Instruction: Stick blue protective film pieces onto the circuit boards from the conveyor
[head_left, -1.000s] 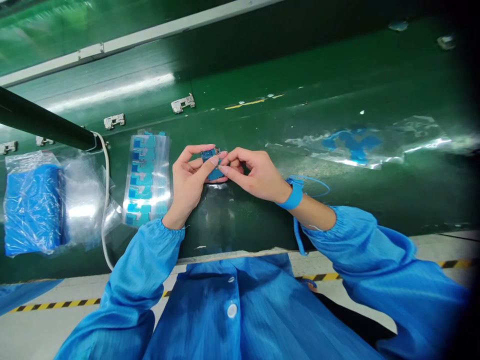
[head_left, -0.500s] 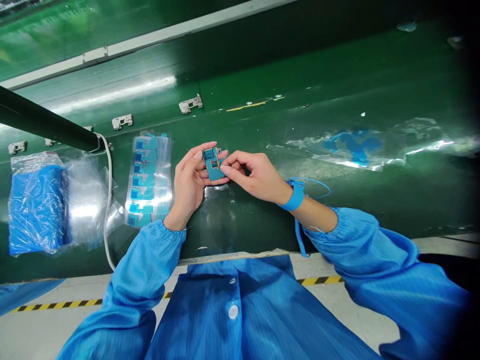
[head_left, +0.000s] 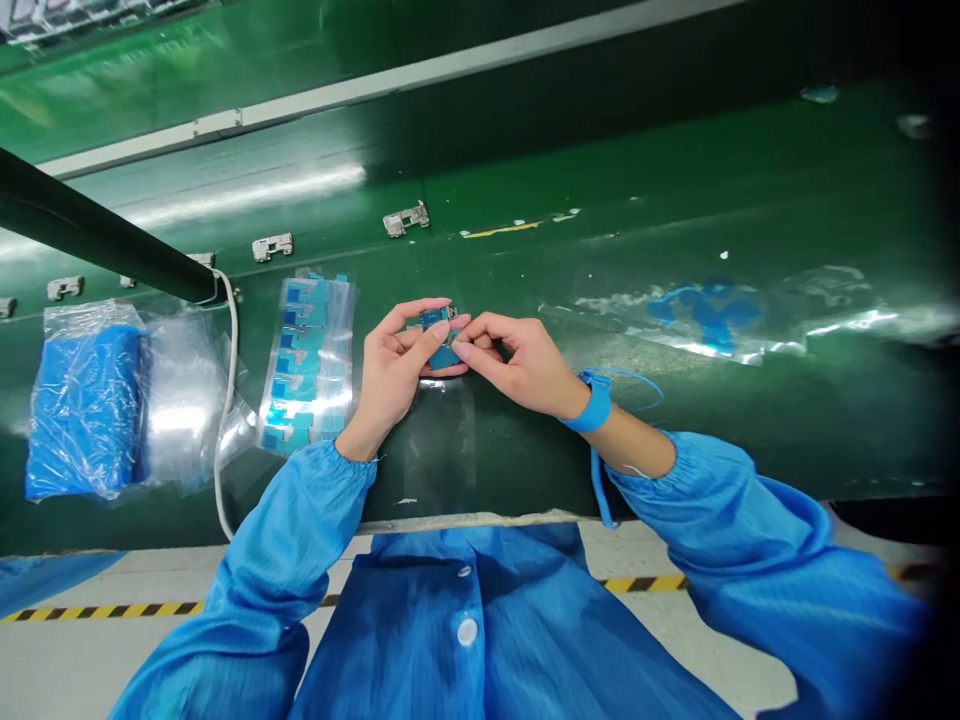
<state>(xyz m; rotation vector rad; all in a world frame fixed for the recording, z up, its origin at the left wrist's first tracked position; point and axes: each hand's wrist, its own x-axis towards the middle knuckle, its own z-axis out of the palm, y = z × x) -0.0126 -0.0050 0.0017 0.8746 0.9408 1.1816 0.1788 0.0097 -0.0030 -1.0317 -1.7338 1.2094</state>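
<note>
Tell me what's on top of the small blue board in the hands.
The left hand has its thumb across the small blue board; the right hand has fingertips at its right edge. What thumb and fingertips cover is hidden.

Blue board (head_left: 442, 358), green table (head_left: 525, 440), bright blue sleeves (head_left: 292, 530), paler blue strap (head_left: 597, 403). Stickers (head_left: 305, 338) patterned in blue and teal. White cable (head_left: 224, 430). Floor tape (head_left: 646, 583) striped yellow and black.

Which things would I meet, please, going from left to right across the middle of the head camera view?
Blue bundle in clear plastic, thin white cable, clear plastic sheet of teal-and-blue flat pieces, bare left hand, small blue circuit board, bare right hand, bright blue wristband, shiny clear film with a blue patch.
</note>
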